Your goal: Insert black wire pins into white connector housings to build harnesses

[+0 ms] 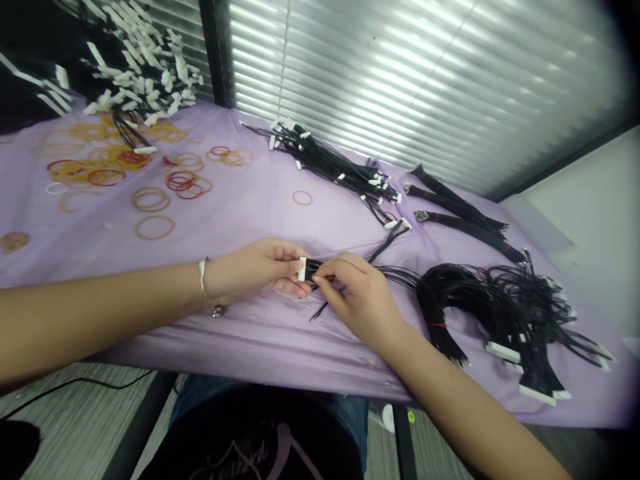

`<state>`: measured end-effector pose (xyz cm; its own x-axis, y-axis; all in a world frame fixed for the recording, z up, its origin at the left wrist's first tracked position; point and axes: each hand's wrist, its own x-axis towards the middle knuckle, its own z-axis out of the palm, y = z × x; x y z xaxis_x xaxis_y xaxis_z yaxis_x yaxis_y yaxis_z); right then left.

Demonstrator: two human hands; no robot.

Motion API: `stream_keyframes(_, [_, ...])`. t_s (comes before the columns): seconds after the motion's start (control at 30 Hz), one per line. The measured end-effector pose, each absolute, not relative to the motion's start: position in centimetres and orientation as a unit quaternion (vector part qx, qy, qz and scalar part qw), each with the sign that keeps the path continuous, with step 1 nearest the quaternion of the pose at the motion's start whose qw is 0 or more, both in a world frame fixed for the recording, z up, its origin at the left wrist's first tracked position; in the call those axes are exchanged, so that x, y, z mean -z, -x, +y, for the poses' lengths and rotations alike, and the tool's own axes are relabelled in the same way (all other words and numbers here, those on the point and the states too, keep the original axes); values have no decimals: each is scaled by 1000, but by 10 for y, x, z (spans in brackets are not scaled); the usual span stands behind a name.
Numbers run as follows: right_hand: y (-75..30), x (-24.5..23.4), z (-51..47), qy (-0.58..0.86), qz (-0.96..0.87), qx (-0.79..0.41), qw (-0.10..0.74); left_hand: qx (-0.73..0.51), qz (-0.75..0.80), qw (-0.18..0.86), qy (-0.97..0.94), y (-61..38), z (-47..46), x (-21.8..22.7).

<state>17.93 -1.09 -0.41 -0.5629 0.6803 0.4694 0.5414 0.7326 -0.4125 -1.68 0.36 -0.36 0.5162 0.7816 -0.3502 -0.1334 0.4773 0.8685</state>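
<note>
Near the front middle of the table, my left hand (pixel 273 267) grips a small white connector (pixel 302 269) between thumb and fingers. Black wires (pixel 400 272) run from the connector to the right, toward a curved black bundle. My right hand (pixel 353 287) is beside it, thumb and forefinger pinched on a wire close to the connector. A few loose wire ends (pixel 318 312) stick out below my right fingers. The exact wire in the pinch is partly hidden by the fingertips.
Rubber bands (pixel 150 199) lie scattered at left. White-ended wires (pixel 145 73) are heaped at back left. A long harness bundle (pixel 330 160) lies along the back, with tied wire bundles (pixel 465 233) and a curved wire bundle (pixel 445 287) at right. A ribbed panel (pixel 400 80) borders the purple-covered table (pixel 240 213).
</note>
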Motion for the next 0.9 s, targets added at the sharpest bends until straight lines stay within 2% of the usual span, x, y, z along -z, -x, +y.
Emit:
stream_keyframes(0.1, [-183,-1,-11,348,-882,0,318,-339,396,767,-376,16,4,2])
stream_keyframes(0.17, [-185,0,-10,367,-888,59,269,-357,412,761,-350,15,4,0])
stream_keyframes(0.3, [-189,8,-5,401,-899,2,174,-357,440,754,-332,14,4,0])
stream_keyframes(0.43, [-189,9,-7,407,-900,-29,152,-360,423,757,-343,15,6,3])
stream_keyframes(0.5, [-188,4,-10,388,-904,-38,177,-356,420,759,-348,16,6,4])
stream_keyframes(0.7, [-186,-8,-14,356,-867,-94,334,-341,397,760,-386,16,5,2])
stream_keyframes(0.9, [-188,-4,-9,450,-812,-143,343,-343,349,765,-418,18,5,6])
